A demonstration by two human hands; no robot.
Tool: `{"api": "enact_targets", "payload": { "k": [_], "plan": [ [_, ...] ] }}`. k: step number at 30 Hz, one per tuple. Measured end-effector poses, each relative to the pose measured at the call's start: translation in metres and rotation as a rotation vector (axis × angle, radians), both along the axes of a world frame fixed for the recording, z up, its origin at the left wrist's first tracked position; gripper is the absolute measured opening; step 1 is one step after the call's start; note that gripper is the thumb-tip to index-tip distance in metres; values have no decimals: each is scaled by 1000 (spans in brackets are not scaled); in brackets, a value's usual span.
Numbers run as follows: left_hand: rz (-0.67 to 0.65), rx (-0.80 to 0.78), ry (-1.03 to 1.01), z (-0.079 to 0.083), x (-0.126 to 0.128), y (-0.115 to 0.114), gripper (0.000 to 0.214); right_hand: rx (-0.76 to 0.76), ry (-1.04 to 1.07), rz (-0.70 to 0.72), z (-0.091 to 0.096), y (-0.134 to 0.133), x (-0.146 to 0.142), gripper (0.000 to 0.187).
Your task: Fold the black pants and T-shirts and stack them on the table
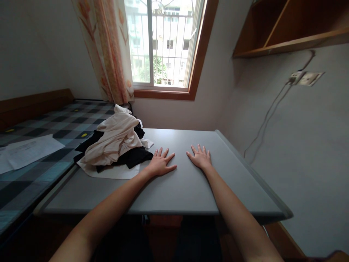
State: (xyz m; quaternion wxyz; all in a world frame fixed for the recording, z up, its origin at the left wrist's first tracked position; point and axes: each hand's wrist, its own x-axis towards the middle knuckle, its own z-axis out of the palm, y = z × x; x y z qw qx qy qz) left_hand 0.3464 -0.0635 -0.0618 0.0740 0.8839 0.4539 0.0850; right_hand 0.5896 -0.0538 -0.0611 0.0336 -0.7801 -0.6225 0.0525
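Note:
My left hand [161, 163] lies flat on the grey table [185, 193] with its fingers spread, right beside a heap of clothes. On top of that heap is a cream garment [116, 134]; a black garment [133, 157] shows under it and reaches close to my left fingers. White cloth [120, 172] sticks out at the bottom of the heap. To the right, my right hand [200, 157] also rests flat on the tabletop, fingers apart. Neither hand holds anything.
A bed with a checked cover [62, 123] adjoins the table's left side, with paper sheets [29, 151] on it. Behind stand a window [166, 47] and a flowered curtain [109, 54]. On the right wall are a wooden shelf [294, 42] and a socket with a cable [308, 78].

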Motion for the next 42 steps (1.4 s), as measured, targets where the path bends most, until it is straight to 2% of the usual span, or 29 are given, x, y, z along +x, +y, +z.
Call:
{"api": "enact_targets", "payload": {
  "k": [25,42],
  "plan": [
    [4,-38,4,0,-1,2,78,-1,-12,0,0,0,1,73],
    [-16,-49,-65,3,-5,5,73,40,21,18,-2,0,4,71]
  ]
}}
